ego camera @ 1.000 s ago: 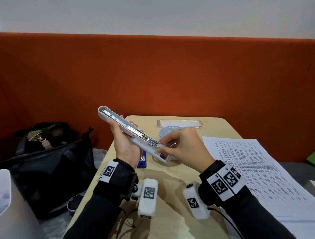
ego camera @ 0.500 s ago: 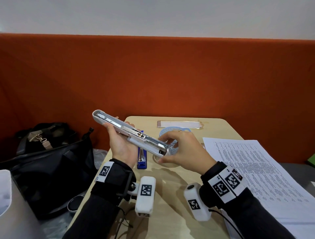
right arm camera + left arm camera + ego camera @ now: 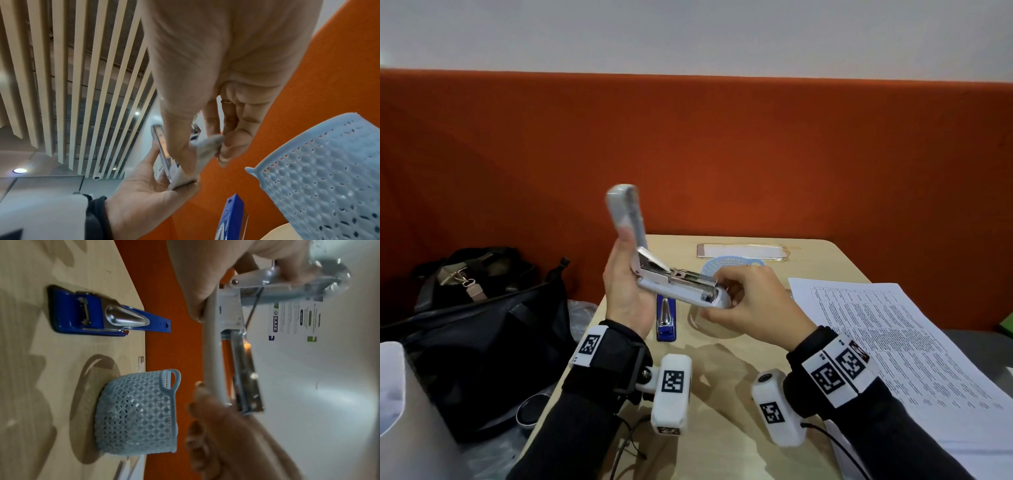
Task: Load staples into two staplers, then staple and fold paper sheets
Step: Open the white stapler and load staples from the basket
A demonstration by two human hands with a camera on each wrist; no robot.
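Observation:
I hold a white stapler (image 3: 681, 289) in the air above the table in both hands. Its lid (image 3: 626, 212) stands nearly upright and its metal magazine lies bare and roughly level. My left hand (image 3: 625, 274) grips the hinge end, thumb up along the lid. My right hand (image 3: 739, 301) pinches the front tip of the base; the right wrist view shows the thumb and fingers closed on that tip (image 3: 207, 144). A blue stapler (image 3: 666, 318) lies flat on the table under the white one, also seen as blue stapler (image 3: 107, 316). No loose staples show.
A light blue mesh basket (image 3: 722, 265) stands behind my right hand. A stack of printed sheets (image 3: 893, 342) covers the table's right side. A flat pale object (image 3: 743, 250) lies at the far edge. A black bag (image 3: 476, 325) sits left of the table.
The white stapler's lid swung up from lying almost in line with the base to nearly upright. The base dropped to about level, and both hands kept their hold.

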